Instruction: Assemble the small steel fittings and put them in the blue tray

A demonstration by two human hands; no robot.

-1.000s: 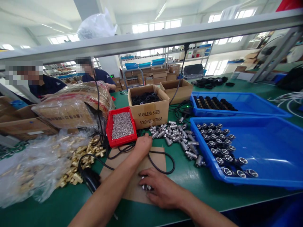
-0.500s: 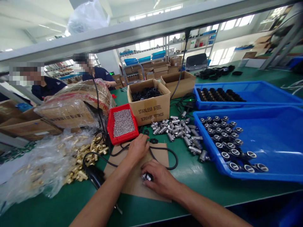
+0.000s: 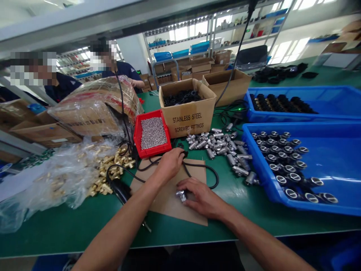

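My left hand [image 3: 170,164] reaches over the cardboard sheet [image 3: 166,205], its fingers closed on a small black part [image 3: 185,154] just in front of the big carton. Closer to me, my right hand [image 3: 203,198] grips a shiny metal fitting [image 3: 181,195] between thumb and fingers, low over the same sheet. A black cable [image 3: 210,166] loops across the sheet behind both hands. To the left of my left forearm lies a black handheld power tool [image 3: 120,191], partly hidden, its bit pointing toward me.
A red bin [image 3: 138,131] holds many tiny metal pieces. Beside it stands a carton [image 3: 188,119] of black parts. Loose metal fittings [image 3: 210,153] and brass fittings [image 3: 105,184] lie in heaps. Blue trays [image 3: 332,150] with rows of assemblies stand right. Two people sit across the bench.
My left hand has closed on a black part near the carton. The right hand still holds the metal fitting, now turned so more of it shows. The whole view has shifted.
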